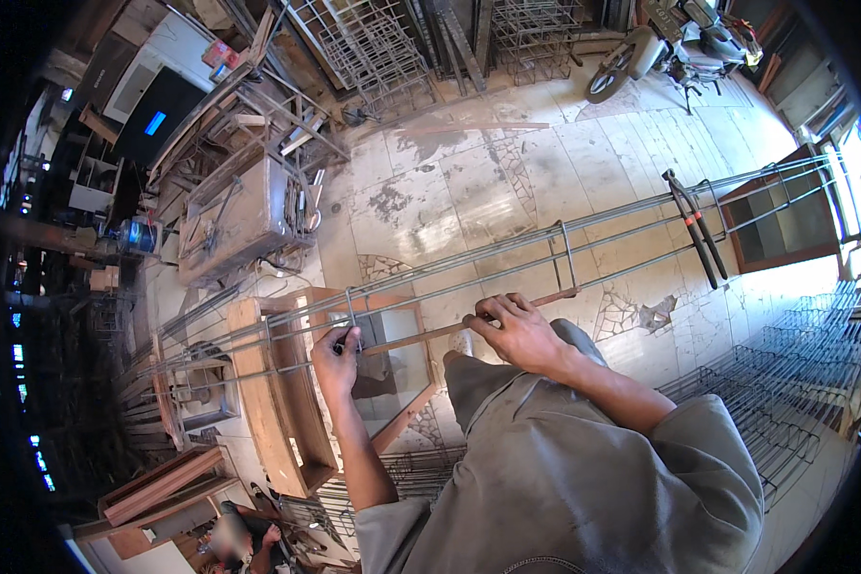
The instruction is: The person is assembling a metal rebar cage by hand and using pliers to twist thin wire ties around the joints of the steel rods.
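A long cage of thin steel bars point(464, 254) with square wire stirrups point(566, 256) runs across in front of me. A narrow brown strip point(411, 339), apparently wood, lies along its near bar. My right hand point(518, 330) is closed over the strip, fingers curled down. At the strip's left end, my left hand point(335, 362) is closed near the foot of another stirrup point(351, 304). Something small and dark shows between its thumb and fingers; I cannot make out what. Bolt cutters point(695, 230) with black handles and red bands hang on the bars to the right.
Wooden frames point(282, 411) stand under the cage's left part, another frame point(775, 230) under its right end. More wire cages point(775, 392) lie at right. A motorcycle point(674, 53) stands at the back, a cluttered workbench point(244, 215) at left. Another person point(244, 536) is at lower left.
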Available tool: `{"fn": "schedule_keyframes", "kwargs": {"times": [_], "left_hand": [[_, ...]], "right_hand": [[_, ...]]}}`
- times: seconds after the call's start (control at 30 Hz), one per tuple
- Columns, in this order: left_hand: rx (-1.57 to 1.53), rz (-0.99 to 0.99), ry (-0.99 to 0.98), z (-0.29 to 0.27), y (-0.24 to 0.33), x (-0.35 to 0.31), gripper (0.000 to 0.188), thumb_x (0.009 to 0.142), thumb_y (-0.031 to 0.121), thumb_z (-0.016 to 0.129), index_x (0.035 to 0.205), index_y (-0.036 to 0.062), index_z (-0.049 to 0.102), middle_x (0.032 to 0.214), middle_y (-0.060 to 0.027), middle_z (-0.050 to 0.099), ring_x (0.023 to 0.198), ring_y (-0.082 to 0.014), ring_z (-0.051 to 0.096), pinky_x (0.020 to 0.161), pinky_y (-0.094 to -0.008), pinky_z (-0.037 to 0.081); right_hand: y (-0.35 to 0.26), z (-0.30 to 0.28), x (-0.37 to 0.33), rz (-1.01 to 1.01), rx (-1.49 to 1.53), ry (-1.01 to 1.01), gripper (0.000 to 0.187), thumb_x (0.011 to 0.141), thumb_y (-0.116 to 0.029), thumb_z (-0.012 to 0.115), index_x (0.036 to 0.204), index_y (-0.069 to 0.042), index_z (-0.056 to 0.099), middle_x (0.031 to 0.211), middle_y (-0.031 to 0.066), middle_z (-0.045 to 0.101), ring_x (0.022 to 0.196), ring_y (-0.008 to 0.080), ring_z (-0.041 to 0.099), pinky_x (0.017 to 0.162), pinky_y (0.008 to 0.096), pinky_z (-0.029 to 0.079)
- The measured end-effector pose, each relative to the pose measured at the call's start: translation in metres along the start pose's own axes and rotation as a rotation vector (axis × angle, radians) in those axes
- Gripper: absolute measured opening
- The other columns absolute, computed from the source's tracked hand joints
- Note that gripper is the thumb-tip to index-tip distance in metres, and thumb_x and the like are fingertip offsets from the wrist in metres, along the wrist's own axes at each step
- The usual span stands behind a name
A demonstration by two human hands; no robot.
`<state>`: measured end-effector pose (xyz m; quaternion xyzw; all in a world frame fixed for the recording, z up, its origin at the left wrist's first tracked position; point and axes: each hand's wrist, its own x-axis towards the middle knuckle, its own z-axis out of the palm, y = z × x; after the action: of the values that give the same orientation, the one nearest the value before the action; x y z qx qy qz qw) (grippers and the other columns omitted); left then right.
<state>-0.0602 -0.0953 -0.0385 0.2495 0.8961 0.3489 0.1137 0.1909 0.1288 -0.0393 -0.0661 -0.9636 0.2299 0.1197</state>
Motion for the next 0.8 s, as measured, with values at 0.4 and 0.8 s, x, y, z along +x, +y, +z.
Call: {"fn": "schedule_keyframes", "kwargs": {"times": [0.4, 0.8], "left_hand": [[-0.061, -0.012, 0.030, -0.005, 0.006, -0.004, 0.017, 0.088, 0.014, 0.070, 0.090, -0.0034, 0.069, 0.072, -0.0072, 0.068, 0.064, -0.0117, 0.059, 0.064, -0.0279, 0.047], [-0.101, -0.054, 0.049, -0.004, -0.004, -0.007, 0.020, 0.089, 0.017, 0.070, 0.092, -0.0033, 0.070, 0.068, -0.0058, 0.066, 0.061, -0.0105, 0.057, 0.061, -0.0268, 0.046]], "right_hand": [[-0.003, 0.010, 0.003, -0.032, -0.004, -0.007, 0.043, 0.080, -0.017, 0.065, 0.122, -0.013, 0.059, 0.120, 0.0081, 0.055, 0.116, 0.0252, 0.055, 0.100, 0.0427, 0.043], [-0.002, 0.007, 0.008, -0.047, 0.021, 0.000, 0.038, 0.082, -0.015, 0.060, 0.120, -0.012, 0.059, 0.117, 0.0080, 0.057, 0.115, 0.0248, 0.056, 0.097, 0.0414, 0.044]]}}
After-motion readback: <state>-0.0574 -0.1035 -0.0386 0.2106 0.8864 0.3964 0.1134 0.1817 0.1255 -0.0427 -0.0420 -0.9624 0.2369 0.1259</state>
